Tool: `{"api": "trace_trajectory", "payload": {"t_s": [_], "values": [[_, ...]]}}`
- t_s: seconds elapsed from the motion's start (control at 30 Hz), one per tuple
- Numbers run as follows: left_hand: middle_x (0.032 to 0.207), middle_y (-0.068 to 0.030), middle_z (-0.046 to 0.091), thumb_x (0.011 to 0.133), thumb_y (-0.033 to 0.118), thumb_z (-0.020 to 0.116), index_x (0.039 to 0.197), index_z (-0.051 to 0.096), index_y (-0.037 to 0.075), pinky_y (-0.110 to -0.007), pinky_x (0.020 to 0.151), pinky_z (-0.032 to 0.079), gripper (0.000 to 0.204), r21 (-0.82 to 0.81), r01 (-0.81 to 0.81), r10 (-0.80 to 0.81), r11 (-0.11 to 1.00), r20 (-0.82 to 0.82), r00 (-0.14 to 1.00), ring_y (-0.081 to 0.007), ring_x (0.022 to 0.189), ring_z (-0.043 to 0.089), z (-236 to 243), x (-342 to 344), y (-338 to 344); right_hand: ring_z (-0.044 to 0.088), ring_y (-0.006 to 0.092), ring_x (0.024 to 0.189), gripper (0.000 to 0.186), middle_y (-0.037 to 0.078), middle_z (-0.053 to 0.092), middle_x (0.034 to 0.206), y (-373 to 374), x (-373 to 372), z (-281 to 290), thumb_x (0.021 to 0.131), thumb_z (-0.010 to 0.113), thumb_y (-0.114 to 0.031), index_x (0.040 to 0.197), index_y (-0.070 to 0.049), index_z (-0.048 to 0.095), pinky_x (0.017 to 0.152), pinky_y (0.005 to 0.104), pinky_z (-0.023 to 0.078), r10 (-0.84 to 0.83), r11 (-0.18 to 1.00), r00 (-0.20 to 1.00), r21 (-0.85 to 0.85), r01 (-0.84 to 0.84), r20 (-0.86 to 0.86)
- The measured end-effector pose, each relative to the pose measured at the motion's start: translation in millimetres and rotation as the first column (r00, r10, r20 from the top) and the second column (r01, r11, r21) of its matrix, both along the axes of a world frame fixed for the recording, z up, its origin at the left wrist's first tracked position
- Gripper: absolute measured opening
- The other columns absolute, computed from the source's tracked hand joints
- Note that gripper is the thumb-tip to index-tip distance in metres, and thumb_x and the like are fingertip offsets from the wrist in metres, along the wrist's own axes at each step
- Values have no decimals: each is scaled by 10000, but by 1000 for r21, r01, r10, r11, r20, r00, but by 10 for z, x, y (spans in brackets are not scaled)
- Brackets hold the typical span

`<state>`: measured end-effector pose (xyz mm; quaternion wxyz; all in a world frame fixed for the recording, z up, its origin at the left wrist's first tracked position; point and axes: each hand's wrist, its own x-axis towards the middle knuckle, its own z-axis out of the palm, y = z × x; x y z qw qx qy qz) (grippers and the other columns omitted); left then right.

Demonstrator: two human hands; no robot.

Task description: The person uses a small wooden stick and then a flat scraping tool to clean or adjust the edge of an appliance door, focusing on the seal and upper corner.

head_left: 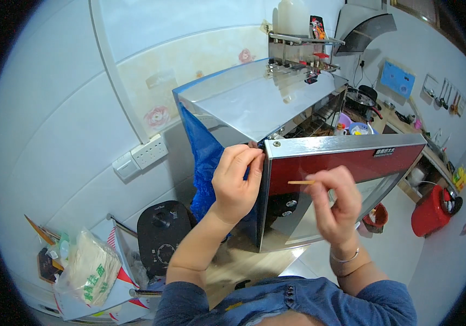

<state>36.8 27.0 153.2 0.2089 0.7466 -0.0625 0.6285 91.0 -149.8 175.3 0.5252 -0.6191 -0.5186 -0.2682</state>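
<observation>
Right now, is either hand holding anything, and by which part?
Right hand: thin stick, by its right end. Left hand: at the door's upper corner; hold unclear.

The person's bare left hand (235, 176) was raised, back of the hand toward the viewer, its fingers curled and drawn in toward the thumb. The left forearm (200, 247) slanted up and rightward from a short dark-blue fabric sleeve, the elbow bent. The bare right hand (341, 204), slightly blurred and a little lower, had its index finger hooked over toward the thumb in a pinch. A thin silver-coloured bracelet (347, 259) circled the right wrist; the two hands were apart.
</observation>
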Motion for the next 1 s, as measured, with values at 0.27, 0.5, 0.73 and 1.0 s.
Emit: {"api": "trace_trajectory", "payload": {"t_s": [0.27, 0.5, 0.73, 1.0], "values": [[857, -102, 579, 832, 20, 625, 918, 618, -25, -288, 725, 437, 98, -232, 54, -25, 971, 126, 992, -211, 775, 546, -207, 87, -120, 522, 254, 693, 170, 81, 552, 741, 209, 339, 764, 692, 650, 30, 845, -38, 617, 623, 335, 435, 68, 976, 866, -212, 45, 495], [859, -103, 596, 837, -30, 593, 970, 638, -39, -285, 712, 447, 141, -264, 62, -21, 963, 152, 988, -211, 765, 557, -283, 166, -201, 472, 228, 657, 115, 68, 503, 694, 455, 545, 970, 700, 655, 20, 806, -17, 630, 589, 319, 419, 273, 900, 771, -435, 5, 575], [855, -113, 602, 819, -54, 601, 942, 630, -37, -292, 709, 458, 128, -252, 64, -25, 966, 157, 987, -214, 757, 566, -284, 181, -206, 470, 223, 663, 168, 58, 476, 689, 419, 569, 939, 689, 649, 25, 848, -23, 623, 598, 320, 426, 277, 890, 750, -454, 35, 600], [840, -117, 615, 787, -74, 623, 917, 629, -31, -282, 694, 461, 137, -279, 68, -17, 958, 183, 983, -213, 741, 577, -273, 166, -165, 451, 209, 653, 218, 44, 456, 685, 437, 550, 962, 673, 664, 7, 882, -32, 619, 612, 317, 410, 349, 858, 686, -512, 40, 639]]}}
